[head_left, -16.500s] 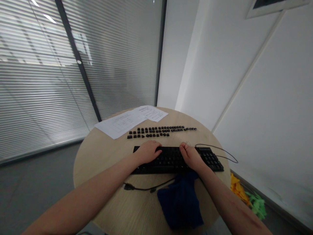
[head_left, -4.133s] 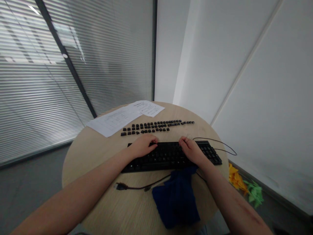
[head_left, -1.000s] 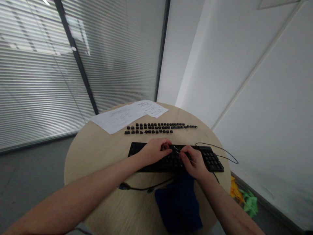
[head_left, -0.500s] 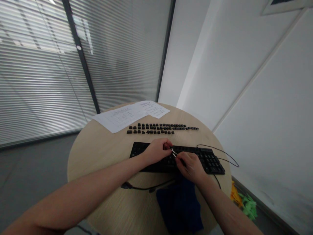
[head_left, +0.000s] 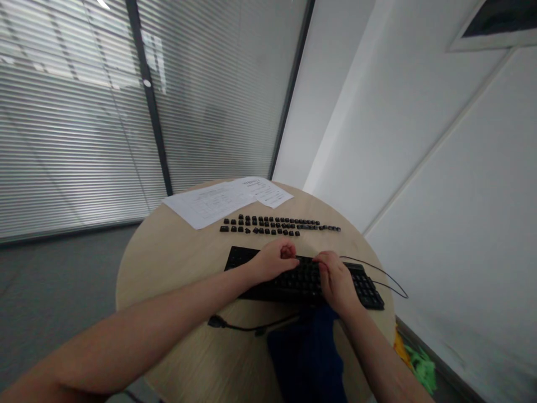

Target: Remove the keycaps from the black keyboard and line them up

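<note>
A black keyboard (head_left: 285, 291) lies across the table, partly covered by both hands. My left hand (head_left: 274, 260) is over its left-middle part, fingers curled in and thumb tip near the upper keys; whatever may be inside the curl is hidden. My right hand (head_left: 338, 280) rests over the right-middle part, fingers bent together with the tips at the upper key rows; I cannot make out anything between them. Beyond the keyboard, loose black keycaps (head_left: 272, 225) stand in rows on the table.
Printed papers (head_left: 213, 202) lie at the round table's (head_left: 142, 268) far side. A dark blue cloth (head_left: 308, 358) hangs near the front edge. A black cable (head_left: 239, 326) lies before the keyboard, and a thin cable (head_left: 396, 284) loops at the right. Walls and blinds stand behind.
The hands have moved apart, my right hand shifting right and up along the keyboard. The thin white tool between them is no longer visible. The camera view has shifted slightly.
</note>
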Tool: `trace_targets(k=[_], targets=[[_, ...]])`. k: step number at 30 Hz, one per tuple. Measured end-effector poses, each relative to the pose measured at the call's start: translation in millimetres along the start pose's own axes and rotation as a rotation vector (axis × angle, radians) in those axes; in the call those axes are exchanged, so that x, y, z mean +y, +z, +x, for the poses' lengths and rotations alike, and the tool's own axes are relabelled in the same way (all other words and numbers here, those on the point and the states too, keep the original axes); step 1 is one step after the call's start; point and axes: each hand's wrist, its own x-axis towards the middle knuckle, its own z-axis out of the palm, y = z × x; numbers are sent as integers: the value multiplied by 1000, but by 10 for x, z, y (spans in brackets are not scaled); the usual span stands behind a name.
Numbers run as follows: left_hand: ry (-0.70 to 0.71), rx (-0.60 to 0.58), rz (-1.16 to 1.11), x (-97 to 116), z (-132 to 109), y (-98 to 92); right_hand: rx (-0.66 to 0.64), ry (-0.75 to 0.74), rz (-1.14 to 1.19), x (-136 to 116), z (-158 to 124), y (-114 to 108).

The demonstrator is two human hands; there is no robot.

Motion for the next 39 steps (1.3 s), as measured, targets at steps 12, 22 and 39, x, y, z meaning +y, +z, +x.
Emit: trace_targets(k=[12, 22, 39], targets=[[-2, -76, 71, -35, -38, 63, -154, -36, -11, -55, -73, 63], [170, -8, 672, 39, -48, -206, -269, 309, -99, 730, 414, 24], [240, -181, 932, -101, 2, -260, -492, 469, -39, 1385, 836, 695]])
